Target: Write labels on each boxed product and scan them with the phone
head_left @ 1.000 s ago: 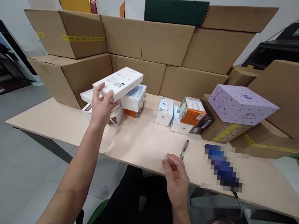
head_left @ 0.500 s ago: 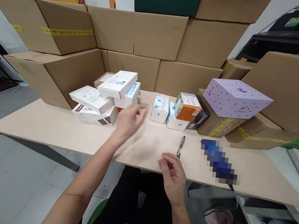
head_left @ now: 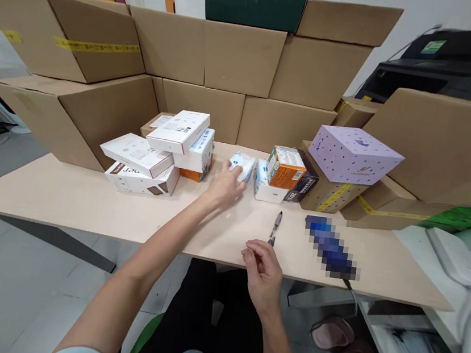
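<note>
The left hand (head_left: 226, 187) has moved to a blue-and-white box (head_left: 244, 166), its turn now; can't tell its grip. The right hand (head_left: 263, 274) looks loose, empty.

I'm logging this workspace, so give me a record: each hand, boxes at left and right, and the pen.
left hand: touching a white-and-blue box, grip unclear
right hand: loosely curled, nothing visible inside
at left: two flat white boxes atop other boxes
at right: orange box atop another white-and-blue box
pen: on table, near right hand
</note>
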Action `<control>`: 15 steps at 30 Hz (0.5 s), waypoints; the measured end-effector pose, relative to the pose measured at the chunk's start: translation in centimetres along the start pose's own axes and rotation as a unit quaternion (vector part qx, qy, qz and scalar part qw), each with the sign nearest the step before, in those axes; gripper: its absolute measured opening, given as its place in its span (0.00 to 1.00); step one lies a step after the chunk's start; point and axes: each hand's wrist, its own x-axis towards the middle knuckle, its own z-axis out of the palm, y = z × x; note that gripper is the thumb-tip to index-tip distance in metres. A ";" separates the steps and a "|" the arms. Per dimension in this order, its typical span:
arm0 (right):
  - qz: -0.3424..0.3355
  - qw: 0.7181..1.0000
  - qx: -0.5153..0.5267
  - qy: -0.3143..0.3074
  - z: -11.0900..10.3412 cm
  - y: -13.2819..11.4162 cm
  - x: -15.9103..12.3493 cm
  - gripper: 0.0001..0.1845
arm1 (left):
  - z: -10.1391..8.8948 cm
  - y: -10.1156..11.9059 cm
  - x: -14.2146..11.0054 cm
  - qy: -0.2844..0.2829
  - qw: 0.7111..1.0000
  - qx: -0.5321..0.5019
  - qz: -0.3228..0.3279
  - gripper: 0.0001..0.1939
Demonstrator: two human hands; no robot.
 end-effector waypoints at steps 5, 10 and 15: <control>0.038 0.999 0.018 0.034 0.3 -0.2 0.5 0.12 | -4.0 -5.0 -7.3 -0.016 0.983 -0.168 0.068 0.19; 0.038 0.993 -0.102 0.041 1.1 -0.6 1.4 0.25 | -4.2 -7.8 -13.8 -0.016 0.939 -0.339 0.058 0.31; 0.050 0.988 -0.145 -0.017 1.2 -0.5 1.8 0.29 | -2.6 -7.6 -15.9 -0.036 0.915 -0.400 0.014 0.40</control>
